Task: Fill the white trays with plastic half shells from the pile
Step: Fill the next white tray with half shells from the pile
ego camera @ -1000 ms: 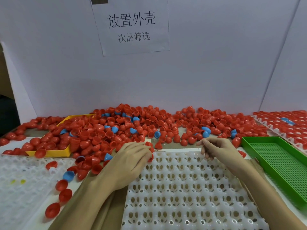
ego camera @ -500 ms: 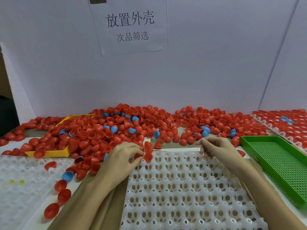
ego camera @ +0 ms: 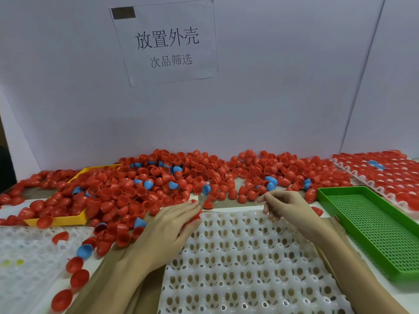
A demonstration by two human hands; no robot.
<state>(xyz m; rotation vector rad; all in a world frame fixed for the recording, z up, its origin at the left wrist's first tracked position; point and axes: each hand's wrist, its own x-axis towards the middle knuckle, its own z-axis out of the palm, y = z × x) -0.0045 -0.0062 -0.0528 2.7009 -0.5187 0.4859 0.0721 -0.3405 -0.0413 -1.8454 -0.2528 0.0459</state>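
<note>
Cupping red half shells (ego camera: 192,219), the left hand (ego camera: 167,230) grips; right hand (ego camera: 288,209) hovers loose-fingered, holding nothing.

The left hand (ego camera: 167,227) lies palm-down, fingers (ego camera: 192,207) extended forward; the right hand (ego camera: 288,207) hovers, its fingers (ego camera: 267,207) loosely curled.

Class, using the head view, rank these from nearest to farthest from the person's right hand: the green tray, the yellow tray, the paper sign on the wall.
From the right hand:
1. Green tray, just to its right on the table.
2. Yellow tray, far left, beyond the left hand and partly buried in red shells.
3. Paper sign, high on the back wall.
</note>
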